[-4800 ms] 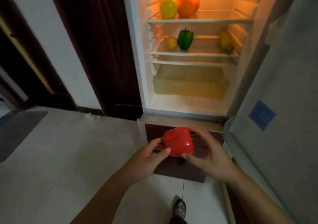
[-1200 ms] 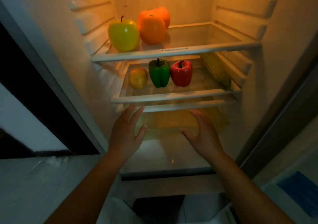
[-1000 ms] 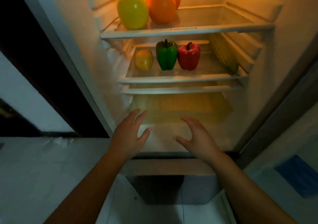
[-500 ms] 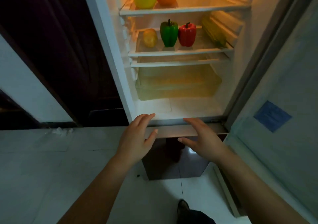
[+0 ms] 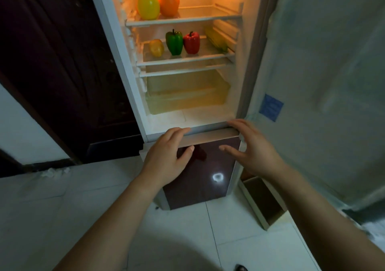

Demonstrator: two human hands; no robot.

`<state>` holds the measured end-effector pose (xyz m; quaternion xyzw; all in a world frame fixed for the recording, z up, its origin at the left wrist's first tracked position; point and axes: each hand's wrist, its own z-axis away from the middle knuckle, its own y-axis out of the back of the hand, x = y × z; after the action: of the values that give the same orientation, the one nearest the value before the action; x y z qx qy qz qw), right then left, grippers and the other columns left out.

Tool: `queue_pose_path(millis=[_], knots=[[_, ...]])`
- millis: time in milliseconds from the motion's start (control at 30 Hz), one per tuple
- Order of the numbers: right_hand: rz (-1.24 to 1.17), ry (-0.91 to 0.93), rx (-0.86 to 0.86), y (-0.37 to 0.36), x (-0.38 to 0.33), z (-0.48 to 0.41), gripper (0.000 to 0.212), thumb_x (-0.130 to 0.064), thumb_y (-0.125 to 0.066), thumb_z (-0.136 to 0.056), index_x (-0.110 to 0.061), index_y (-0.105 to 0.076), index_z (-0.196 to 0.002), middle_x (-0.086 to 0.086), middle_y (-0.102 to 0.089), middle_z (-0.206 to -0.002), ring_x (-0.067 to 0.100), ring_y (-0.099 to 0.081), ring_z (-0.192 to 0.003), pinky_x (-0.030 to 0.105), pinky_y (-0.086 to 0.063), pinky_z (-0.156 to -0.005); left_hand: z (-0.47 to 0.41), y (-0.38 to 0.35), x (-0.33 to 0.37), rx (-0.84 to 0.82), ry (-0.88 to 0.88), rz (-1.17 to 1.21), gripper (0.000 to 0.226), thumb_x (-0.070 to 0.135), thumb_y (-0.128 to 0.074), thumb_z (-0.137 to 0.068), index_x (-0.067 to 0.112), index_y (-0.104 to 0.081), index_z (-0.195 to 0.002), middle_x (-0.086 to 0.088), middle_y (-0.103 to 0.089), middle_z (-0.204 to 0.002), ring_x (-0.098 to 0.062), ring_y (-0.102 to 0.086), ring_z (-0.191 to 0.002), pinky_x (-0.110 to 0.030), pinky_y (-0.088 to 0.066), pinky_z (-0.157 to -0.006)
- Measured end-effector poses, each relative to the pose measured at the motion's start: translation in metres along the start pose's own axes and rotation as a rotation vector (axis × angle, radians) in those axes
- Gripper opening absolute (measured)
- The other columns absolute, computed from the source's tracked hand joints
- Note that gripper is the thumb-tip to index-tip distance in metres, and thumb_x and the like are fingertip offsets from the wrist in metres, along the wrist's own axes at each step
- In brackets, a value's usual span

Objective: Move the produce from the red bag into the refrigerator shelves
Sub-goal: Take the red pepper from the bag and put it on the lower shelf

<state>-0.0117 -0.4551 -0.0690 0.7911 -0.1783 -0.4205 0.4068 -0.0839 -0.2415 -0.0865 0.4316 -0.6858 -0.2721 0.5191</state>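
Observation:
The refrigerator stands open and lit. Its top shelf point(image 5: 208, 16) carries a yellow apple point(image 5: 148, 7) and an orange point(image 5: 168, 1). On the middle shelf point(image 5: 210, 56) stand a small yellow fruit point(image 5: 156, 48), a green pepper point(image 5: 174, 42), a red pepper point(image 5: 191, 42) and a corn cob point(image 5: 216, 39) at the right. My left hand point(image 5: 166, 158) and my right hand point(image 5: 252, 148) hover empty, fingers spread, in front of the fridge's lower edge. The red bag is out of view.
A clear crisper drawer point(image 5: 185, 96) sits under the shelves. The open fridge door point(image 5: 325, 83) fills the right side. Below is the dark freezer door point(image 5: 200, 175). A dark wooden door point(image 5: 62, 62) is at the left; white floor tiles point(image 5: 62, 208) lie below.
The red pepper left my hands and now stands on the middle shelf beside the green pepper. Both empty hands drew back and down from the shelves to the fridge's lower edge.

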Motion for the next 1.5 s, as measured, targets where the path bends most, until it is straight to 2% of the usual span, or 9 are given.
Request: queue_pose_path(millis=[100, 233, 400, 600, 733, 833, 1033, 1300, 1500], knots=[[-0.005, -0.022, 0.121, 0.019, 0.002, 0.019, 0.068, -0.041, -0.067, -0.081, -0.02, -0.039, -0.139, -0.006, -0.037, -0.142, 0.0, -0.036, -0.121, 0.014, -0.028, -0.096, 0.001, -0.001, 0.016, 0.002, -0.031, 0.012, 0.046, 0.037, -0.05, -0.092, 0.026, -0.043, -0.136, 0.007, -0.041, -0.138, -0.01, -0.04, -0.126, -0.035, -0.048, -0.093], [0.015, -0.049, 0.21, 0.05, 0.016, 0.048, 0.066, -0.043, -0.066, -0.08, -0.021, -0.04, -0.137, -0.006, -0.038, -0.141, 0.007, -0.04, -0.124, 0.018, -0.033, -0.094, -0.011, -0.016, 0.057, 0.024, -0.108, 0.053, 0.044, 0.034, -0.051, -0.092, 0.021, -0.046, -0.134, 0.004, -0.043, -0.137, -0.013, -0.04, -0.127, -0.031, -0.038, -0.103], [0.092, -0.062, 0.27, 0.105, 0.049, 0.099, 0.068, -0.049, -0.062, -0.079, -0.025, -0.038, -0.138, -0.008, -0.035, -0.143, -0.005, -0.032, -0.118, 0.008, -0.03, -0.091, -0.029, -0.052, 0.143, 0.019, -0.258, 0.143, 0.043, 0.036, -0.05, -0.091, 0.022, -0.047, -0.132, 0.005, -0.046, -0.134, -0.01, -0.041, -0.126, -0.03, -0.037, -0.104], [0.165, -0.062, 0.381, 0.199, 0.099, 0.161, 0.069, -0.054, -0.054, -0.076, -0.024, -0.04, -0.136, -0.005, -0.037, -0.142, 0.003, -0.038, -0.123, 0.027, -0.041, -0.1, -0.042, -0.092, 0.26, 0.077, -0.405, 0.205, 0.043, 0.036, -0.05, -0.089, 0.025, -0.048, -0.131, 0.007, -0.046, -0.134, -0.005, -0.039, -0.125, -0.017, -0.029, -0.099], [0.161, -0.036, 0.433, 0.248, 0.13, 0.189, 0.067, -0.054, -0.054, -0.078, -0.021, -0.042, -0.135, -0.003, -0.038, -0.142, 0.005, -0.038, -0.126, 0.026, -0.038, -0.103, -0.056, -0.107, 0.335, 0.223, -0.497, 0.173, 0.046, 0.033, -0.052, -0.09, 0.02, -0.046, -0.133, 0.0, -0.044, -0.138, -0.012, -0.036, -0.128, -0.022, -0.029, -0.103], [0.127, -0.028, 0.438, 0.271, 0.152, 0.205, 0.066, -0.051, -0.056, -0.079, -0.022, -0.041, -0.136, -0.006, -0.036, -0.142, 0.006, -0.038, -0.128, 0.03, -0.04, -0.104, -0.062, -0.122, 0.369, 0.201, -0.484, 0.096, 0.049, 0.039, -0.047, -0.09, 0.019, -0.044, -0.135, -0.002, -0.043, -0.14, -0.016, -0.034, -0.13, -0.026, -0.026, -0.108], [0.088, 0.01, 0.479, 0.302, 0.19, 0.219, 0.063, -0.044, -0.061, -0.081, -0.024, -0.04, -0.136, -0.006, -0.033, -0.143, 0.006, -0.035, -0.13, 0.034, -0.042, -0.104, -0.059, -0.152, 0.375, 0.12, -0.395, -0.024, 0.054, 0.043, -0.045, -0.09, 0.016, -0.039, -0.135, -0.005, -0.043, -0.133, -0.023, -0.032, -0.131, -0.04, -0.03, -0.109], [0.003, 0.013, 0.552, 0.326, 0.197, 0.206, 0.075, -0.046, -0.06, -0.078, -0.021, -0.029, -0.142, 0.002, -0.028, -0.145, 0.01, -0.034, -0.128, 0.039, -0.043, -0.103, -0.041, -0.14, 0.374, 0.142, -0.292, -0.04, 0.051, 0.041, -0.05, -0.091, 0.014, -0.041, -0.133, -0.005, -0.041, -0.137, -0.02, -0.028, -0.136, -0.034, -0.025, -0.112], [-0.08, -0.063, 0.435, 0.308, 0.185, 0.203, 0.09, -0.056, -0.056, -0.072, -0.029, -0.013, -0.147, -0.004, -0.018, -0.153, 0.015, -0.029, -0.137, 0.047, -0.04, -0.105, -0.02, -0.119, 0.353, 0.138, -0.229, -0.044, 0.049, 0.039, -0.05, -0.092, 0.019, -0.038, -0.135, 0.0, -0.034, -0.146, -0.015, -0.016, -0.142, -0.035, -0.02, -0.115]])
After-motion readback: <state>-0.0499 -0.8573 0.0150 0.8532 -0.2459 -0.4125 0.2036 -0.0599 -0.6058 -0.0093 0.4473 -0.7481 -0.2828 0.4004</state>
